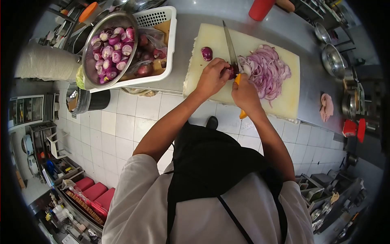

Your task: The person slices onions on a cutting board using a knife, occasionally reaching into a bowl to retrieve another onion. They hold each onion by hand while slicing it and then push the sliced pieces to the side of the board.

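Note:
My right hand [247,94] is wrapped round the yellow handle of a kitchen knife [230,42], whose long blade points away from me over the cutting board [199,87]. Bent fingers of my left hand [214,76] press a dark red onion piece [232,72] against the board, right beside the blade; the hand partly hides it. To the right of the knife lies a heap of sliced red onion [270,75]. Another peeled red onion piece [206,53] rests on the board beyond my left hand.
Left of the board, a metal colander [86,61] of peeled red onions sits on a white plastic basket [172,40] holding bagged unpeeled onions. A red container [260,10] stands behind the board. A pink cloth [326,107] and metal bowls [333,61] are at the right.

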### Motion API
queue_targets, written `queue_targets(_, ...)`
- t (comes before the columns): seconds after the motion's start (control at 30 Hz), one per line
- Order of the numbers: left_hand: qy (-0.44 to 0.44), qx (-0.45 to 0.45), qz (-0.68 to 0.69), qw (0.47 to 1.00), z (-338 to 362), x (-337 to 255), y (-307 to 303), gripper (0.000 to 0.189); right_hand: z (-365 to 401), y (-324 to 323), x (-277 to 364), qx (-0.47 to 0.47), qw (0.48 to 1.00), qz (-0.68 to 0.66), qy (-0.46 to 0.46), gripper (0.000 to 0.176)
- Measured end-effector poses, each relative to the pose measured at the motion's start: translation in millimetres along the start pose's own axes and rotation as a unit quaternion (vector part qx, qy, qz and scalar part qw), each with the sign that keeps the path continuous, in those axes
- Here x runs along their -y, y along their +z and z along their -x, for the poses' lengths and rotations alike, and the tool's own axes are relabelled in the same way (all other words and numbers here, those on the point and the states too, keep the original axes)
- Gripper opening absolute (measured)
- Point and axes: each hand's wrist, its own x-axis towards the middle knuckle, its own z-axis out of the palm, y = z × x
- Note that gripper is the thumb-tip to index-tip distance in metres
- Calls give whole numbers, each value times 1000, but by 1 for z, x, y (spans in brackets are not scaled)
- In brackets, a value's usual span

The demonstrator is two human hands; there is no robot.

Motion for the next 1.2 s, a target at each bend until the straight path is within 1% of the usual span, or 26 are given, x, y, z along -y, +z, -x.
queue_targets(0.07,15,-15,-3,1000,0,4,2,17,-8,-2,-9,64,996,-40,41,36)
queue_targets(0.1,8,-10,0,1000,5,3,3,17,-6,-15,-3,97,991,-59,69,36)
queue_targets(0.17,2,-16,2,1000,1,3,2,16,-10,-63,27,159,968,-125,147,35)
queue_targets(0.2,1,-15,6,1000,3,3,1,16,-5,-81,42,196,948,-159,192,34)
queue_targets(0.23,0,-12,11,1000,4,2,1,16,-3,-89,48,211,945,-143,203,32)
queue_targets(0.27,4,-13,15,1000,1,1,1,16,0,-75,39,180,961,-123,169,31)
queue_targets(0.3,7,-14,13,1000,0,2,2,17,4,-48,22,146,975,-103,134,31)
queue_targets(0.37,13,-16,6,1000,0,4,3,17,7,-19,5,86,991,-65,75,30)
queue_targets(0.43,12,-18,8,1000,0,3,1,17,7,-12,5,38,998,-33,27,29)
queue_targets(0.53,2,-17,10,1000,2,1,4,17,3,-23,8,100,985,-97,98,30)
queue_targets(0.63,-5,-25,12,1000,1,-1,4,17,4,-24,14,105,990,-48,84,37)
queue_targets(0.73,-8,-23,10,1000,0,-1,1,17,1,-10,6,35,999,-19,19,36)
queue_targets(0.77,-8,-21,9,1000,0,-3,1,17,-2,-11,1,80,993,-53,62,36)
queue_targets(0.83,17,-32,-10,999,4,4,5,18,-17,-38,16,160,968,-126,145,35)
queue_targets(0.9,32,-41,-17,998,-4,9,4,18,-19,-62,28,174,962,-137,159,34)
queue_targets(1.0,10,-31,-1,999,4,5,6,17,-1,-82,40,209,952,-135,178,32)
queue_targets(1.13,-8,-23,9,1000,1,2,3,18,4,-93,56,218,948,-120,197,32)
queue_targets(1.17,-14,-18,11,1000,1,-1,2,18,7,-75,43,154,976,-89,127,32)
queue_targets(1.2,-11,-22,11,1000,0,0,1,18,11,-41,18,87,993,-58,53,33)
